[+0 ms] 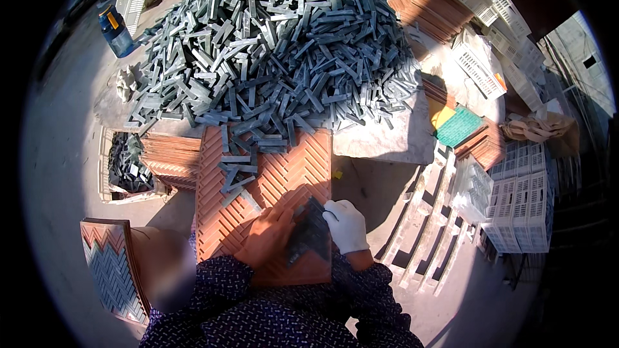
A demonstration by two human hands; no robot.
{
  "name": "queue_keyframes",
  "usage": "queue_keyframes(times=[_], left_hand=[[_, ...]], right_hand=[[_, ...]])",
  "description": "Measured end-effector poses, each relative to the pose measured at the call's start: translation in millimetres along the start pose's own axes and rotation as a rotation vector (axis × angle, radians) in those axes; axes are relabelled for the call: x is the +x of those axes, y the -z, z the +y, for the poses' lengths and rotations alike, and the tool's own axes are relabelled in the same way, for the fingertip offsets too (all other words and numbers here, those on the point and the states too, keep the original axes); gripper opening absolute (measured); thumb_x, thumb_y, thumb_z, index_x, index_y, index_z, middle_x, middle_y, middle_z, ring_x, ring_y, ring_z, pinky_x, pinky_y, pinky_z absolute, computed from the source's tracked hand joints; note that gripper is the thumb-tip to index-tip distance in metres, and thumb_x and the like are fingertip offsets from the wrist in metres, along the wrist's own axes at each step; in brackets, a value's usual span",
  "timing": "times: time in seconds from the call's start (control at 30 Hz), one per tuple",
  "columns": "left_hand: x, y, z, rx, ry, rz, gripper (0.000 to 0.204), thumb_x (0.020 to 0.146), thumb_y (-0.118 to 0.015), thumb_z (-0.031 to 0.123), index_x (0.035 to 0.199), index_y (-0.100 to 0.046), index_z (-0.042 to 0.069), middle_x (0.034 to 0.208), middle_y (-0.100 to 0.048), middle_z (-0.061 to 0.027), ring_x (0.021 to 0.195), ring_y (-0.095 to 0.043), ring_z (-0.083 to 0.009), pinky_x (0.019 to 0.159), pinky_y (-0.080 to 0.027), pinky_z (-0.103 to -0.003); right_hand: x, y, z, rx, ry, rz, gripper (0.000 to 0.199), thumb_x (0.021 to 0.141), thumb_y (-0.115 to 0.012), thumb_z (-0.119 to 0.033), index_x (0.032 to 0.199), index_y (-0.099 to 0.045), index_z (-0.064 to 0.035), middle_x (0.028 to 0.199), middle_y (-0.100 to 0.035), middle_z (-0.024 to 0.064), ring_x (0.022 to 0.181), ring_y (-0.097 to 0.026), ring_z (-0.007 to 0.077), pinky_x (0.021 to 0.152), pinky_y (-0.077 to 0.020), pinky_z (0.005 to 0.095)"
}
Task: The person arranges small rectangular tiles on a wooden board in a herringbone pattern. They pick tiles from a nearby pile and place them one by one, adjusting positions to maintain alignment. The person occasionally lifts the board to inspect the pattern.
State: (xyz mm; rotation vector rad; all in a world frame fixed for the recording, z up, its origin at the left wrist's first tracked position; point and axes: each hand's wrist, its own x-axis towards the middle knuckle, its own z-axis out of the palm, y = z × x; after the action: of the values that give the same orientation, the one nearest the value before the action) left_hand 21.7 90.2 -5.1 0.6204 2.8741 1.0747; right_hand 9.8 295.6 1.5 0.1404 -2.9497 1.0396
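Note:
In front of me lies a terracotta-coloured tray [277, 177] with slanted, herringbone-like grooves. Dark grey stone strips [307, 235] fill part of its near right area, in shadow. My bare left hand [271, 235] rests over the tray just left of those strips, its fingers stretched out together. My right hand [346, 225], in a white glove, is at the tray's right edge. Its fingers are closed at the end of a dark stone strip [314, 206]; the fingertips are partly hidden. Loose strips [238, 164] lie across the tray's far left part.
Beyond the tray rises a large heap of stone strips [277, 45]. At left are a crate of dark pieces [106, 174], stacked trays [171, 154] and a strip-filled tray stack [116, 274]. A wooden pallet [422, 219] and white plastic crates [519, 209] stand right.

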Motion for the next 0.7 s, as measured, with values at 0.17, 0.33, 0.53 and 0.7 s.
queue_keyframes(times=[0.17,0.33,0.53,0.7], left_hand=[[-4,-3,3,-0.016,-0.036,0.044,0.027,0.082,-0.062,0.014,0.105,-0.053,0.004,0.096,-0.058,-0.0157,0.089,-0.059,-0.0334,0.072,-0.051,-0.041],[-9,-3,6,-0.074,0.076,-0.029,0.029,0.083,-0.061,0.012,0.11,-0.056,0.003,0.098,-0.059,-0.0159,0.088,-0.059,-0.0342,0.076,-0.049,-0.044],[-13,-8,0,-0.067,0.014,0.007,0.028,0.084,-0.057,0.007,0.111,-0.055,0.002,0.101,-0.058,-0.0158,0.089,-0.06,-0.0343,0.073,-0.05,-0.041],[-7,2,8,-0.163,0.033,-0.003,0.03,0.084,-0.056,0.005,0.114,-0.055,0.001,0.1,-0.057,-0.0157,0.086,-0.06,-0.0354,0.072,-0.051,-0.041]], right_hand=[[11,-5,-1,0.001,0.022,-0.008,0.011,0.079,-0.061,-0.015,0.089,-0.062,-0.0094,0.085,-0.059,0.013,0.08,-0.059,0.0338,0.07,-0.0481,0.0414],[11,-2,-3,-0.052,-0.001,-0.05,0.011,0.08,-0.061,-0.016,0.09,-0.061,-0.0101,0.087,-0.059,0.0127,0.081,-0.059,0.0336,0.07,-0.0481,0.0421],[9,2,-20,-0.008,0.125,0.084,0.015,0.082,-0.061,-0.013,0.096,-0.064,-0.011,0.093,-0.061,0.0093,0.084,-0.061,0.0295,0.071,-0.0499,0.0374],[14,-15,-12,-0.118,0.445,-0.015,0.018,0.082,-0.056,-0.012,0.098,-0.065,-0.0143,0.099,-0.061,0.0055,0.09,-0.061,0.0244,0.072,-0.051,0.0338]])
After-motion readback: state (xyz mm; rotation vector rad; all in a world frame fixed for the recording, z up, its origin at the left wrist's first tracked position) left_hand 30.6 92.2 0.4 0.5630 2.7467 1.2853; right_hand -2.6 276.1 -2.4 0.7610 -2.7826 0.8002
